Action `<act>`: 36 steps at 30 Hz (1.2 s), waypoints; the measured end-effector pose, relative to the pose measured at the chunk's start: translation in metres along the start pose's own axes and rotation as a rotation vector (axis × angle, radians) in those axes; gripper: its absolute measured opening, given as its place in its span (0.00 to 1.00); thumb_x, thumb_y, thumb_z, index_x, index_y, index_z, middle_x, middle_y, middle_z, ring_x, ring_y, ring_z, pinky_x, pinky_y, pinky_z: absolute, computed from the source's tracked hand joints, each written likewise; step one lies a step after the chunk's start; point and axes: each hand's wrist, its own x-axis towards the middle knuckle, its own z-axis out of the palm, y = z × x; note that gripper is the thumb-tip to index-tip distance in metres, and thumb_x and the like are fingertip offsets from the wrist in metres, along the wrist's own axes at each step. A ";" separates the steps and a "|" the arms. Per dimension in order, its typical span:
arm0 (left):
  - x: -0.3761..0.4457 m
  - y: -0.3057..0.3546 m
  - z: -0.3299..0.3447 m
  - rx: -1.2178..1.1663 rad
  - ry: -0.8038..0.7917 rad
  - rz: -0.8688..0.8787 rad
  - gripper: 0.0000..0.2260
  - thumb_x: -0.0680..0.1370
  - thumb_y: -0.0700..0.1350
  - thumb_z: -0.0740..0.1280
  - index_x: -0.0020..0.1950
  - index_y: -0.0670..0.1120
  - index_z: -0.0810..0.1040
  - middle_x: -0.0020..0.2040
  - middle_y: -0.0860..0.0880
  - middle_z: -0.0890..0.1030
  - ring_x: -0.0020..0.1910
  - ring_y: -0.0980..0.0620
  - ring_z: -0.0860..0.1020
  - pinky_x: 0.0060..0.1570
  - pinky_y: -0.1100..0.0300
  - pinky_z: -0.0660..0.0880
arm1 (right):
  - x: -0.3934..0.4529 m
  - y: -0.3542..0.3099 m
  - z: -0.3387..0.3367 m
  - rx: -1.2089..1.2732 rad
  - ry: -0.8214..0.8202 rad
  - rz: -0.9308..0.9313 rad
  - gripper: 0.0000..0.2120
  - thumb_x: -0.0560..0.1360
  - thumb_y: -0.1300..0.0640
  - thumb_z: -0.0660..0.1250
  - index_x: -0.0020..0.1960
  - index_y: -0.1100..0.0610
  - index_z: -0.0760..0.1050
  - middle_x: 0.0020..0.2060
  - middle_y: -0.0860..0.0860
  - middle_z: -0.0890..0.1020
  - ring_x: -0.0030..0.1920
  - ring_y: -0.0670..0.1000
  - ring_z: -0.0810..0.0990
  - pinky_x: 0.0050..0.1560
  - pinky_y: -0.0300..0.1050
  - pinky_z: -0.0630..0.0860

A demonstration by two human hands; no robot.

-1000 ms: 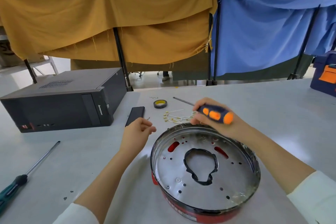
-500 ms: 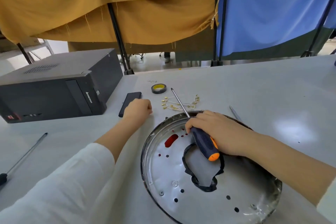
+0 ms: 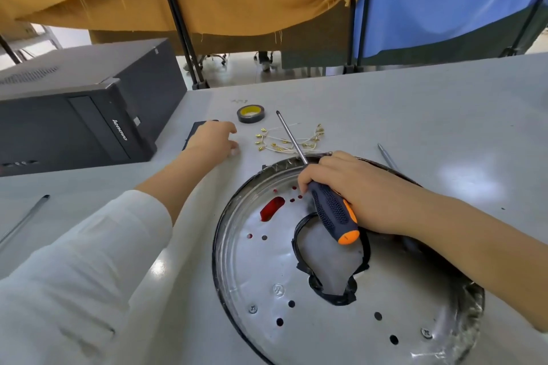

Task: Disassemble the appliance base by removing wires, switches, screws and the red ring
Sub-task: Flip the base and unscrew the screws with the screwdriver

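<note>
Grey table w/ mustard and blue cloths hung behind it at 12 o'clock. Black PC tower lies at 10 o'clock. Appliance base, round metal pan, fills 5 o'clock; screws still in its plate near the bottom rim, red slot showing through at its 11 o'clock, black-edged cutout in the middle. Right hand rests on the base's far rim, fingers curled round a black/orange screwdriver, shaft pointing to 11 o'clock over the loose wires w/ brass terminals, which lie on the table just past the rim. Left hand at 11 o'clock, flat on the table beside a dark phone, fingers loosely spread, holding nothing. Tape roll just beyond the wires. 2nd screwdriver shaft at 9 o'clock.
</note>
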 end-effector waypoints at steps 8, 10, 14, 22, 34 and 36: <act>-0.082 0.049 -0.027 -0.842 -0.185 0.187 0.10 0.79 0.52 0.62 0.52 0.49 0.80 0.48 0.54 0.82 0.47 0.56 0.79 0.45 0.66 0.76 | -0.001 -0.011 -0.016 0.347 0.128 0.047 0.19 0.72 0.67 0.67 0.54 0.46 0.70 0.48 0.49 0.77 0.49 0.53 0.76 0.53 0.58 0.75; -0.101 0.056 -0.027 -0.868 -0.265 0.231 0.10 0.79 0.52 0.63 0.55 0.50 0.80 0.51 0.55 0.82 0.50 0.58 0.78 0.51 0.67 0.74 | -0.002 -0.017 -0.023 0.452 0.183 0.058 0.19 0.72 0.71 0.65 0.53 0.49 0.71 0.46 0.50 0.77 0.48 0.56 0.77 0.52 0.59 0.74; -0.130 0.059 -0.028 -0.918 -0.350 0.239 0.12 0.81 0.41 0.59 0.63 0.47 0.76 0.52 0.50 0.79 0.51 0.53 0.77 0.56 0.60 0.72 | -0.014 -0.025 -0.038 0.442 0.162 0.083 0.22 0.72 0.72 0.64 0.51 0.46 0.71 0.43 0.40 0.76 0.45 0.48 0.77 0.49 0.50 0.76; -0.176 0.046 -0.027 -0.825 -0.114 0.003 0.16 0.82 0.41 0.53 0.66 0.51 0.70 0.52 0.51 0.77 0.40 0.60 0.73 0.35 0.71 0.67 | -0.045 -0.028 -0.036 0.302 0.042 0.207 0.19 0.74 0.67 0.64 0.53 0.44 0.68 0.44 0.40 0.76 0.43 0.47 0.75 0.45 0.35 0.72; -0.156 0.057 -0.053 -0.701 -0.277 0.089 0.20 0.78 0.48 0.63 0.70 0.51 0.65 0.65 0.51 0.74 0.53 0.54 0.76 0.45 0.65 0.71 | -0.047 -0.026 -0.025 0.369 0.069 0.210 0.19 0.75 0.68 0.64 0.55 0.45 0.69 0.44 0.43 0.75 0.42 0.43 0.75 0.47 0.43 0.73; -0.149 0.068 -0.051 -0.573 -0.291 0.155 0.22 0.79 0.50 0.63 0.71 0.50 0.65 0.68 0.49 0.71 0.61 0.50 0.73 0.55 0.62 0.66 | -0.048 -0.026 -0.025 0.446 0.142 0.195 0.18 0.76 0.68 0.64 0.53 0.45 0.70 0.44 0.41 0.76 0.43 0.44 0.76 0.47 0.38 0.72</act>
